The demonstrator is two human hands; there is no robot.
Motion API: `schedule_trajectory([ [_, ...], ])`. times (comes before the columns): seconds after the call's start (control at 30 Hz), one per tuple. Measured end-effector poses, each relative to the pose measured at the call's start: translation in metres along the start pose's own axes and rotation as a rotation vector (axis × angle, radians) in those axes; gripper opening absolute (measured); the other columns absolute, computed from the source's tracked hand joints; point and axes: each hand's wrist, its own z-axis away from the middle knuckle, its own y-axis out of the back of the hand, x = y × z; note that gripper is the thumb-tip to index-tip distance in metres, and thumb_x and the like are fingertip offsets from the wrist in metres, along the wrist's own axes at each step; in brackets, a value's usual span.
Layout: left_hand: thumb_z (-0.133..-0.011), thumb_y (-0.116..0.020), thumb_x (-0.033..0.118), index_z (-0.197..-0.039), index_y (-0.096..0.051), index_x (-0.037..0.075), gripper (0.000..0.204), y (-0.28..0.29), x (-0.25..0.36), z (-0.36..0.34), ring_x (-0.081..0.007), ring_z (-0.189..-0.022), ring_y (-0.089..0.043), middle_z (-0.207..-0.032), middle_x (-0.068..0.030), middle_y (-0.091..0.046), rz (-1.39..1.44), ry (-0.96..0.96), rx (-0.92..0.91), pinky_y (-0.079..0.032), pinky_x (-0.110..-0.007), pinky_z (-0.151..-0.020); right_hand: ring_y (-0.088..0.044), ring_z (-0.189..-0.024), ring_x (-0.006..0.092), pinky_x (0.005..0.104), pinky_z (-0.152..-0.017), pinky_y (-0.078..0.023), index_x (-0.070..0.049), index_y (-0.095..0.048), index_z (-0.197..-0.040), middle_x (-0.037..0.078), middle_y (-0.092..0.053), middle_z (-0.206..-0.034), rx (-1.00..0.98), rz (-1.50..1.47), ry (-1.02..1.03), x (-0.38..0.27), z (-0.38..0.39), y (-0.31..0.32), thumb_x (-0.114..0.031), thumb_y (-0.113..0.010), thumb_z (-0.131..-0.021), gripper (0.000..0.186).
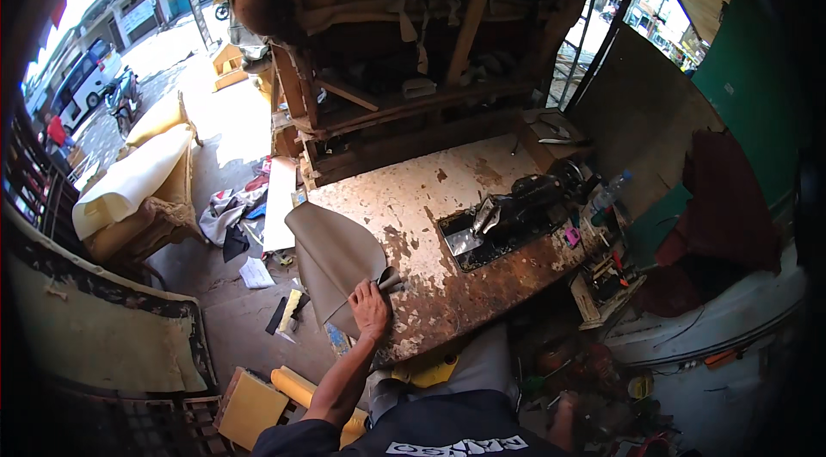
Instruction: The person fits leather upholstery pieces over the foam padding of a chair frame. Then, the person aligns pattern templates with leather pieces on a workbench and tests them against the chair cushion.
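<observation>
i watch the left hand (370, 311) from afar, its fingers grasping the near edge of the brown sheet (334, 250), which lies across the worn table's (422, 190) left end and reaches past its edge. the sewing machine (529, 199) sits well apart, to the right. i see the right hand (565, 412) low in shadow; i cannot tell its grip.
</observation>
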Motion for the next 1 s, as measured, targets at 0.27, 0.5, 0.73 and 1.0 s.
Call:
schedule_trajectory([
  [0.27, -0.085, -0.063, 0.020, -0.113, -0.062, 0.007, 0.031, 0.036, -0.056, 0.028, -0.0232, -0.110, -0.056, -0.113, -0.0072, -0.058, -0.167, 0.104, 0.086, -0.040, -0.040, -0.094, -0.064, -0.091, 0.0288, 0.0409, -0.083, -0.054, 0.008, -0.057, -0.125, 0.019, -0.065, -0.114, -0.209, 0.290, 0.585, -0.322, -0.056, -0.252, -0.013, -0.067, -0.083, 0.048],
  [0.5, -0.083, -0.067, 0.022, -0.115, -0.062, 0.005, 0.036, 0.029, -0.039, 0.044, -0.0260, -0.112, -0.057, -0.119, -0.0086, -0.057, -0.285, 0.222, 0.056, -0.042, -0.039, -0.097, -0.064, -0.092, 0.0288, 0.0409, -0.083, -0.053, 0.007, -0.058, -0.125, 0.019, -0.065, -0.113, -0.221, 0.531, 0.955, -0.474, -0.043, -0.313, -0.015, -0.065, -0.087, 0.044],
  [0.73, -0.080, -0.066, 0.015, -0.116, -0.061, 0.005, 0.037, 0.007, -0.004, 0.015, -0.0290, -0.115, -0.055, -0.120, -0.0116, -0.055, -0.336, 0.467, 0.119, -0.041, -0.042, -0.101, -0.063, -0.092, 0.0287, 0.0409, -0.084, -0.053, 0.005, -0.058, -0.125, 0.018, -0.065, -0.113, -0.200, 0.583, 1.017, -0.521, -0.065, -0.354, -0.017, -0.062, -0.091, 0.041],
  [1.0, -0.080, -0.065, 0.012, -0.117, -0.057, 0.004, 0.039, 0.021, -0.003, 0.000, -0.0326, -0.116, -0.054, -0.120, -0.0138, -0.055, -0.233, 0.490, 0.100, -0.041, -0.044, -0.100, -0.063, -0.092, 0.0286, 0.0409, -0.084, -0.052, 0.004, -0.059, -0.125, 0.018, -0.065, -0.113, -0.070, 0.619, 1.026, -0.517, -0.067, -0.347, -0.019, -0.059, -0.095, 0.038],
])
